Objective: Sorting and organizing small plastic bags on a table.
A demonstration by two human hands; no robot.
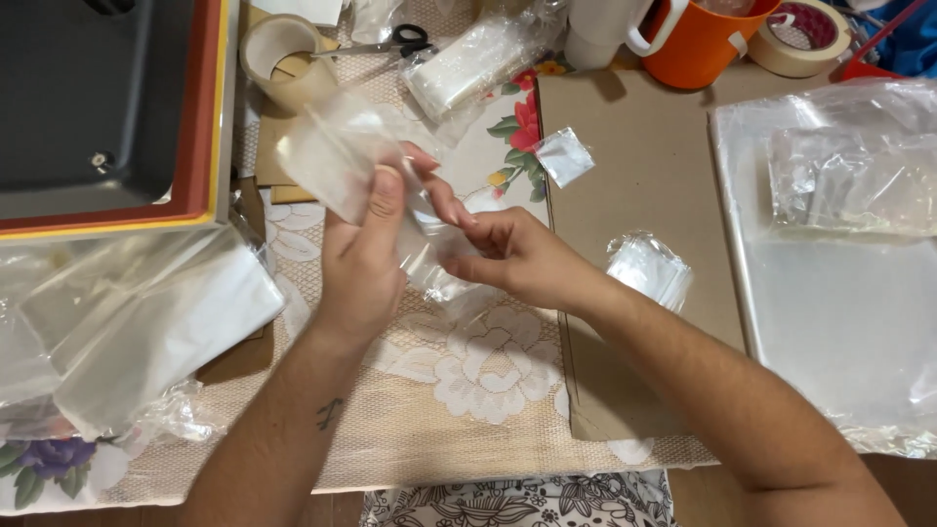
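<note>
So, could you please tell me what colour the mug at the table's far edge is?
The mug is orange, seen in the head view.

Warm, even indoor light, fairly bright, no harsh shadows. Soft short shadows fall under the forearms and beside the orange mug (705, 41), onto the cardboard sheet (644, 195). Glare patches on the clear plastic bags (849, 176) right of the cardboard; folds there wash out pale. Film held above the left hand (363, 256) is slightly motion-blurred. Centre sharp; frame corners softer, mild wide-angle stretch at the edges.
</note>
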